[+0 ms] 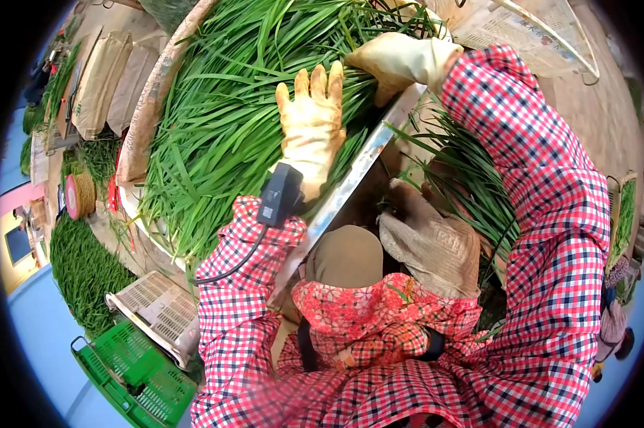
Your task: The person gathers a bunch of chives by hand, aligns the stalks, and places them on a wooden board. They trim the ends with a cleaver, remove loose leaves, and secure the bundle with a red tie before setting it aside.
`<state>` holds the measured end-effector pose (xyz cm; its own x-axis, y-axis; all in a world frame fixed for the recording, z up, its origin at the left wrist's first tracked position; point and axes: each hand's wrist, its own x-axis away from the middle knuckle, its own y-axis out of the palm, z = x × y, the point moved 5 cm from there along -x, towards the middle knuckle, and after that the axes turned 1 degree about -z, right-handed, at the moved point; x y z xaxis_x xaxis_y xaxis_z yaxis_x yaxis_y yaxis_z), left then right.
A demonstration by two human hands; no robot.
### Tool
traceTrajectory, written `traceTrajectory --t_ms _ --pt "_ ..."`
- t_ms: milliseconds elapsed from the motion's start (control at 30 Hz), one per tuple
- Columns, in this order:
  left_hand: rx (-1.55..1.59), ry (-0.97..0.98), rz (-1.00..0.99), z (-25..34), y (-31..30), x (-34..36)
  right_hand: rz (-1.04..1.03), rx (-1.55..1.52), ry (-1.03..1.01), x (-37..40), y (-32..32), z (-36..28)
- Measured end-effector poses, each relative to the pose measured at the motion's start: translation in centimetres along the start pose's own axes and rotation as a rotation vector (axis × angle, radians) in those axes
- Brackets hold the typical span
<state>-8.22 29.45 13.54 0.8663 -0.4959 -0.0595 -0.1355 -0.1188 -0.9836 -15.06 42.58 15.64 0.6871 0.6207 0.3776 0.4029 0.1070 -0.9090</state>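
A big heap of long, flat green leaves that look like garlic chives [222, 121] fills the space in front of me. My left hand [311, 128], in a stained cream glove, lies palm down on the heap with its fingers spread. A black device [280, 195] with a cable is strapped at that wrist. At the heap's far right side my right hand [402, 63], gloved alike, curves round some chives, its fingertips partly hidden among them. A pale metal-edged bar [365, 160] runs diagonally between the heap and my body. More chives [472, 175] lie right of the bar.
A green plastic crate [133, 374] and a white crate [161, 307] stand at lower left beside another chive pile [79, 267]. A twine spool [79, 196] sits farther left. A white basket [525, 36] is at upper right. A person [613, 324] appears at the far right edge.
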Motion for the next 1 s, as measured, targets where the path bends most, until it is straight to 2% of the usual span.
traceTrajectory --t_ms 67,133,167,200,267,400,433,567,600,667,700,800,833,867,933,967,1000 --pt "0.063 0.037 0.045 -0.8 0.0 -0.5 0.005 0.064 0.010 0.4 0.2 -0.2" --pt "0.106 0.044 -0.008 -1.9 -0.5 -1.2 0.019 0.113 -0.004 0.3 -0.2 -0.6" --pt "0.144 0.071 0.100 -2.5 -0.6 -1.3 0.081 0.119 -0.017 0.1 0.0 -0.5" --pt "0.193 0.053 0.033 -3.0 -0.4 -1.6 0.114 0.111 -0.009 0.2 0.4 -0.3" --pt "0.282 0.112 0.088 -3.6 -0.2 -1.9 0.178 0.094 0.005 0.3 1.0 -0.4" --pt "0.311 0.121 0.105 -3.6 -0.1 -1.4 0.129 0.122 0.044 -0.4 1.3 0.0" --pt "0.323 0.118 0.114 -3.8 -0.4 -1.4 0.204 0.122 0.004 -0.2 0.8 -0.2" --pt "0.409 0.150 0.235 -5.1 -1.2 -1.2 0.161 0.055 0.031 0.3 -2.7 -1.7" --pt "0.402 0.148 0.257 -5.3 -1.5 -1.2 0.120 -0.035 0.038 0.4 -3.0 -1.6" --pt "0.416 0.129 0.198 -5.4 -1.7 -1.1 -0.089 -0.022 0.017 0.1 -3.8 -1.8" --pt "0.423 0.117 0.169 -5.5 -1.8 -1.0 -0.109 -0.065 0.028 -0.3 -3.8 -1.7" --pt "0.234 0.096 0.304 -5.3 -3.3 0.3 -0.153 -0.126 0.059 -1.0 -3.4 -1.3" --pt "0.221 0.061 0.273 -5.6 -3.8 0.8 -0.154 -0.096 0.064 -1.1 -3.7 -1.2" --pt "0.251 0.070 0.383 -5.5 -5.1 1.8 -0.156 -0.071 0.067 -1.3 -3.8 -1.1" --pt "0.411 0.120 0.571 -4.7 -8.1 5.0 -0.143 -0.046 0.015 -1.5 -4.4 -1.2" --pt "0.842 0.115 0.457 -4.1 -7.7 6.0 -0.146 -0.034 -0.001 -1.5 -4.8 -1.4" --pt "1.093 0.112 0.351 -2.7 -7.6 6.9 -0.150 -0.022 -0.018 -1.3 -5.1 -1.7"
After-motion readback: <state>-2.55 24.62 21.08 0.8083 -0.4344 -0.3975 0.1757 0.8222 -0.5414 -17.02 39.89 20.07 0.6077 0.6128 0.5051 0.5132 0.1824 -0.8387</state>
